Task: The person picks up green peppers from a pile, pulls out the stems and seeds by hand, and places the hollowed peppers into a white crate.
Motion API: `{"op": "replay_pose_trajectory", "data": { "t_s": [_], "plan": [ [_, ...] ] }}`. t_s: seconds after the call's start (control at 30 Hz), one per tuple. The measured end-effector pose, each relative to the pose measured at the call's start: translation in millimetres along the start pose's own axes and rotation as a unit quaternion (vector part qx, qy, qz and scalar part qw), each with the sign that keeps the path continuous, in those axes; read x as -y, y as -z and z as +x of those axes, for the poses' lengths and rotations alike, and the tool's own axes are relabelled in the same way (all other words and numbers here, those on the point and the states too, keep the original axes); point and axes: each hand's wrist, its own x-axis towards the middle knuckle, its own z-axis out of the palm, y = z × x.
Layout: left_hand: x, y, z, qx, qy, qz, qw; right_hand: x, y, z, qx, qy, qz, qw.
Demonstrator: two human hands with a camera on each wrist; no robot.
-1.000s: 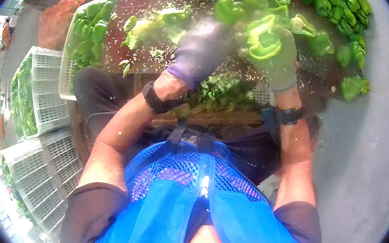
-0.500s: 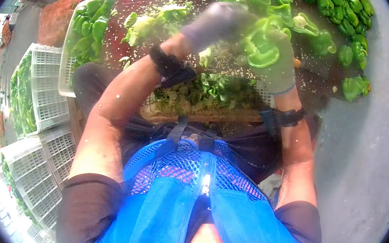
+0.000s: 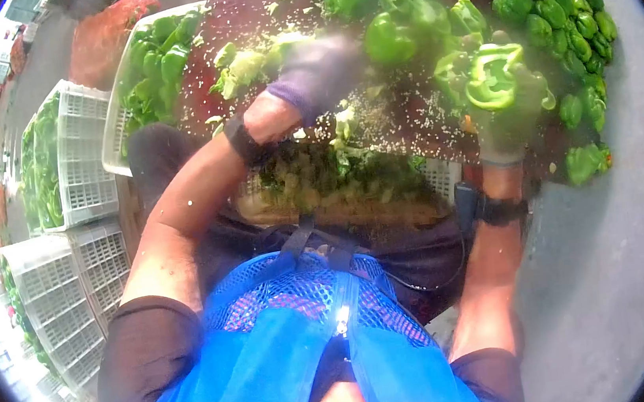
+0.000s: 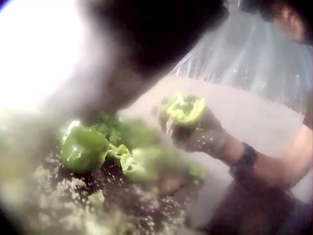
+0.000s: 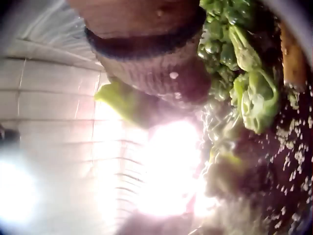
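In the head view my gloved right hand (image 3: pixel 512 124) grips a cut-open green bell pepper (image 3: pixel 495 78), its hollow side facing up. The left wrist view shows this cut pepper (image 4: pixel 185 108) too, with the glove's fingers round it. My gloved left hand (image 3: pixel 327 73) is blurred, over the seed-strewn table (image 3: pixel 401 128) beside pale pepper cores (image 3: pixel 243 67); I cannot tell whether it holds anything. Whole and cut green peppers (image 3: pixel 391 38) lie ahead, between the two hands.
A heap of green peppers (image 3: pixel 554 8) runs along the right side. On the left stand a white crate of peppers (image 3: pixel 110 122) and stacked white crates (image 3: pixel 87 164). Below the table edge, near my lap, a container holds green scraps (image 3: pixel 335 176). A red sack (image 3: pixel 105 43) lies farther back.
My left hand reached right toward the pepper, then came back left beside the cores. My right hand has moved to the right with the cut pepper still in its grip.
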Motion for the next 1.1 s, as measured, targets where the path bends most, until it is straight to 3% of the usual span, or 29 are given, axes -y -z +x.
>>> {"op": "replay_pose_trajectory", "data": {
  "t_s": [0.07, 0.13, 0.17, 0.23, 0.33, 0.43, 0.47, 0.53, 0.67, 0.7, 0.8, 0.83, 0.93, 1.07, 1.1],
  "plan": [
    [1, 17, 20, -0.173, -0.010, -0.139, 0.975, -5, 2, 2, -0.026, 0.007, -0.038, 0.999],
    [-4, 30, 41, -0.285, -0.086, -0.187, 0.936, -11, 5, 5, -0.052, 0.013, -0.077, 0.996],
    [-8, 33, 53, -0.340, -0.121, -0.211, 0.908, -12, 6, 8, -0.061, -0.018, -0.031, 0.997],
    [-18, 32, 84, -0.263, -0.123, -0.208, 0.934, -16, 4, 7, -0.061, -0.029, -0.042, 0.997],
    [-20, 17, 93, -0.045, -0.109, -0.299, 0.947, -27, 13, 11, -0.038, -0.064, -0.049, 0.996],
    [-20, 14, 66, 0.032, -0.090, -0.342, 0.935, -38, 19, 10, -0.013, -0.129, -0.056, 0.990],
    [-21, 15, 52, 0.057, -0.046, -0.340, 0.938, -41, 13, 7, -0.055, -0.153, -0.086, 0.983],
    [-23, 23, 24, 0.106, 0.028, -0.340, 0.934, -54, 14, 7, -0.050, -0.170, -0.100, 0.979],
    [-20, 4, -17, -0.023, 0.039, -0.381, 0.923, -75, 15, -1, -0.023, -0.186, -0.098, 0.977],
    [-11, -18, -20, -0.087, -0.021, -0.308, 0.947, -79, 13, -4, -0.020, -0.200, -0.094, 0.975],
    [-10, -51, -31, -0.128, 0.144, -0.518, 0.833, -87, 8, -12, -0.025, -0.253, -0.089, 0.963],
    [-14, -64, -35, -0.234, 0.122, -0.551, 0.792, -90, 7, -16, -0.019, -0.263, -0.089, 0.961],
    [-25, -65, -41, -0.247, 0.183, -0.415, 0.857, -96, 2, -23, -0.023, -0.290, -0.070, 0.954],
    [-40, -68, -25, -0.310, 0.103, -0.468, 0.821, -109, 6, -18, -0.048, -0.266, -0.078, 0.960],
    [-48, -53, -21, -0.252, 0.124, -0.520, 0.806, -109, 8, -12, -0.053, -0.242, -0.073, 0.966]
  ]
}}
